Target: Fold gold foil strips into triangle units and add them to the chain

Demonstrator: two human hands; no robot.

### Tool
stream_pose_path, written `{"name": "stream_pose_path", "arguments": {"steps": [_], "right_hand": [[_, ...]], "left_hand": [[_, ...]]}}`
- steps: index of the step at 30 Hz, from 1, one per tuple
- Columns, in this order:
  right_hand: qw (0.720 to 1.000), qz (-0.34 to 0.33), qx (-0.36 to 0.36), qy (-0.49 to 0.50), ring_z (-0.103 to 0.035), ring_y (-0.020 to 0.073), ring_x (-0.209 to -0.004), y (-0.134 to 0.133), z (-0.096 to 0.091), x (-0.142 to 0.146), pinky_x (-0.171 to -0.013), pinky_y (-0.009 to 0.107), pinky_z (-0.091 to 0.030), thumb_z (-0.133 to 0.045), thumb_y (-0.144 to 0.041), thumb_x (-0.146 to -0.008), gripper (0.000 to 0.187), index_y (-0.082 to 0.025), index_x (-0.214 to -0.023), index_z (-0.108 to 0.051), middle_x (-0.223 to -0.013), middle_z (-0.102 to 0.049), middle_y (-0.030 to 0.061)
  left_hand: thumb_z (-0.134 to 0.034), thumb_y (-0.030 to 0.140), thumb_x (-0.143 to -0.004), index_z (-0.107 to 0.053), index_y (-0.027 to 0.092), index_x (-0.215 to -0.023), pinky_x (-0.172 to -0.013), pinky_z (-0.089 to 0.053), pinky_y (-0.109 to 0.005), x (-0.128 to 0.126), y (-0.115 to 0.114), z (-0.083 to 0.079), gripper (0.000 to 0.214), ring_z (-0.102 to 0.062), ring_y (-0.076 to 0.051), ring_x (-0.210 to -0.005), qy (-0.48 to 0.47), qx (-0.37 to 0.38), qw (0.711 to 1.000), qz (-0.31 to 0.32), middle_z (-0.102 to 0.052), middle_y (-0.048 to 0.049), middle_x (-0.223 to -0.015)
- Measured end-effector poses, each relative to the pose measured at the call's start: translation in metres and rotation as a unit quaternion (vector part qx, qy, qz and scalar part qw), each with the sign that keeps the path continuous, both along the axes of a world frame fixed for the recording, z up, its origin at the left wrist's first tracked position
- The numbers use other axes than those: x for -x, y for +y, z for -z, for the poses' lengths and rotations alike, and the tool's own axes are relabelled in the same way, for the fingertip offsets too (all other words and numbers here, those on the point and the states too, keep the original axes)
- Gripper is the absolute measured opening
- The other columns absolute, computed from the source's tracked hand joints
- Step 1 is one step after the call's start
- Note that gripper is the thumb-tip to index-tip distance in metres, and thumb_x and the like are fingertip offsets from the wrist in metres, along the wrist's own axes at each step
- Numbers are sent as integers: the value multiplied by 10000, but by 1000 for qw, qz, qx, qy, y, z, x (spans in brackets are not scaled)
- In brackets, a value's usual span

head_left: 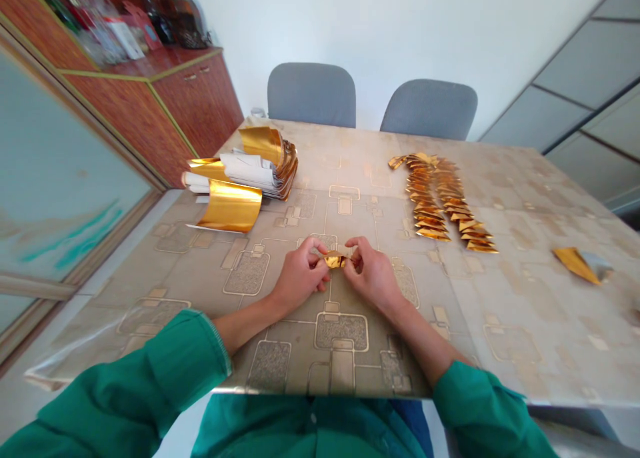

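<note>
My left hand [301, 273] and my right hand [373, 276] meet over the middle of the patterned table [525, 325]. Together they pinch a small folded piece of gold foil paper [335, 261] from both ends. Both hands have their fingers curled tight on it. A stack of gold and white foil sheets [245, 175] lies at the far left, its top sheets curling up. At the far right, several folded gold pieces [445, 201] lie in two overlapping rows.
A loose gold and silver folded scrap [583, 265] lies near the right edge. Two grey chairs [313, 95] stand behind the table. A wooden cabinet [165, 105] with bottles on top stands at the back left.
</note>
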State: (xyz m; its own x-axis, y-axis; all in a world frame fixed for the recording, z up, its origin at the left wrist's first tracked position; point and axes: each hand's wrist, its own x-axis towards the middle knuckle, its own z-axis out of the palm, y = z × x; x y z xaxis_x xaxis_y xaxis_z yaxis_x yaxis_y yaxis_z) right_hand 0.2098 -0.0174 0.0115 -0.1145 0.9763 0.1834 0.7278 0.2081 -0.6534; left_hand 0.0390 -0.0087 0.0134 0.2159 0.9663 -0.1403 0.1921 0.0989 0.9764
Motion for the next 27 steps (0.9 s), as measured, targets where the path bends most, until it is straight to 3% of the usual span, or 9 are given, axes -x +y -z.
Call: {"name": "stream_pose_path", "arguments": {"steps": [8, 17, 22, 27], "right_hand": [[1000, -10, -11, 28, -506, 113, -520, 0, 2, 2, -537, 216, -316, -502, -178, -814, 151, -204, -942, -578, -615, -585, -49], [998, 20, -2, -62, -549, 134, -559, -2, 1, 9, -522, 218, -274, -536, -202, -819, 139, -216, -938, -605, -675, -649, -14], [999, 2, -16, -41, -522, 118, -533, 0, -1, 4, -534, 213, -298, -527, -160, -804, 147, -216, -904, -618, -642, -629, -31], [999, -2, -34, -27, -512, 112, -540, 1, 0, 1, -551, 213, -306, -531, -140, -804, 132, -208, -875, -619, -656, -634, -27]], "left_hand": [[-552, 236, -758, -506, 198, -904, -360, -418, -136, 2, 3, -1, 158, -587, -101, -400, 20, -22, 999, 20, -627, 57, -566], [-533, 203, -764, -518, 197, -856, -343, -384, -131, -1, 5, 2, 94, -546, -90, -354, 43, -41, 998, 18, -585, 73, -515], [-534, 226, -781, -525, 208, -934, -369, -409, -159, 3, 7, 1, 154, -582, -111, -387, 70, -47, 996, 37, -627, 63, -574], [-543, 215, -772, -558, 205, -887, -427, -395, -176, 10, 14, 1, 117, -584, -105, -408, 122, -104, 986, 44, -634, 60, -608]]}}
